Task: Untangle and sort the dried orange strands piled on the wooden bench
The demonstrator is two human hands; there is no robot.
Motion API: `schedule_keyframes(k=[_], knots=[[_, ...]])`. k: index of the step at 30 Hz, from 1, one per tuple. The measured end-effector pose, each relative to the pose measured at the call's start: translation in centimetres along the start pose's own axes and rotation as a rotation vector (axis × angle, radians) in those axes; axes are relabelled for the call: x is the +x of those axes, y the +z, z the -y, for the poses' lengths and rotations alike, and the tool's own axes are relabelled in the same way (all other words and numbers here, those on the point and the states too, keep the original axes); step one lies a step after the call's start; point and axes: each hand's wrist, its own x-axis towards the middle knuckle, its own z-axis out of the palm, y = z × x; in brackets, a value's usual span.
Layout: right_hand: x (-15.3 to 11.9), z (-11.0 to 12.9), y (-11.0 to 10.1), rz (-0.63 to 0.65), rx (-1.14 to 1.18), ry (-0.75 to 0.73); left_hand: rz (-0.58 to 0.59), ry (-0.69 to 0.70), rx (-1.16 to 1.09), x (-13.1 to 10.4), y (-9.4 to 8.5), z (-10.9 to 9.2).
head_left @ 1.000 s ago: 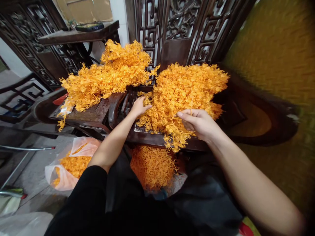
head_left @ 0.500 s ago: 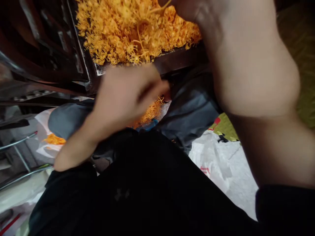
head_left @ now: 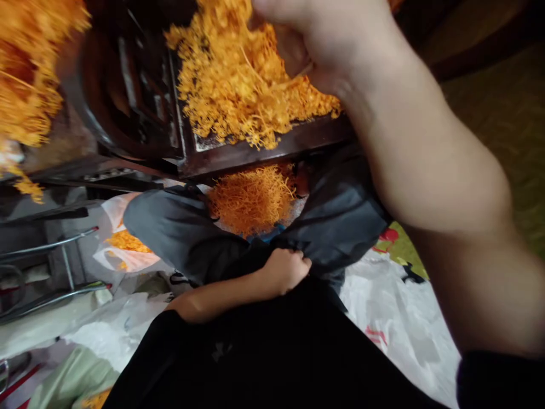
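Observation:
My right hand [head_left: 313,42] is raised over a heap of orange-yellow, star-tipped flower sprigs [head_left: 238,85] on a dark wooden seat or tray. Its fingers are curled around a thin orange stem [head_left: 301,72], whose far end blends into the heap. My left hand [head_left: 287,271] lies closed against my lap, fingers bent inward; whatever it may hold is hidden. Between my knees, below the wooden edge, sits a pile of bare, thin orange stems [head_left: 253,199].
More orange sprigs [head_left: 25,74] hang blurred at upper left beside a dark curved wooden armrest [head_left: 91,91]. A pale bag [head_left: 113,213] with orange bits lies left of my knee. White plastic sheeting [head_left: 395,307] covers the floor at right. A metal-tubed frame [head_left: 66,261] stands left.
My left hand has drawn back from above the stem pile to my lap, uncovering the pile. My right hand stays over the heap, and the view has shifted so more shows at left.

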Motion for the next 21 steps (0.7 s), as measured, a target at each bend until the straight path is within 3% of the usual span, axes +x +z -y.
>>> schedule_keyframes(k=[2, 4, 7, 9, 11, 14, 18, 21], knots=[[-0.8, 0.8, 0.2, -0.007, -0.046, -0.123, 0.029, 0.044, 0.019, -0.6, 0.9, 0.1], [-1.2, 1.4, 0.1, 0.012, -0.039, -0.078, -0.035, 0.085, 0.005, -1.1, 1.3, 0.4], [-1.5, 2.1, 0.1, 0.027, -0.014, -0.025, -0.190, 0.078, -0.052, -1.8, -0.6, 1.6], [-1.5, 2.3, 0.1, -0.005, -0.012, -0.005, -0.269, 0.033, -0.156, -2.8, -4.1, 3.0], [-1.5, 2.4, 0.2, -0.052, -0.021, 0.006, -0.382, -0.005, -0.312, -4.2, -9.1, 4.7], [-1.2, 2.1, 0.0, -0.051, -0.016, 0.005, -0.693, -0.181, -0.294, -6.7, -17.2, 8.2], [-0.8, 1.6, -0.3, -0.019, 0.023, 0.010, -1.035, -0.329, -0.161, -7.2, -26.0, 15.4], [-0.7, 1.5, -0.2, -0.010, 0.023, -0.003, -1.154, -0.417, -0.006, -5.2, -29.8, 22.0]])
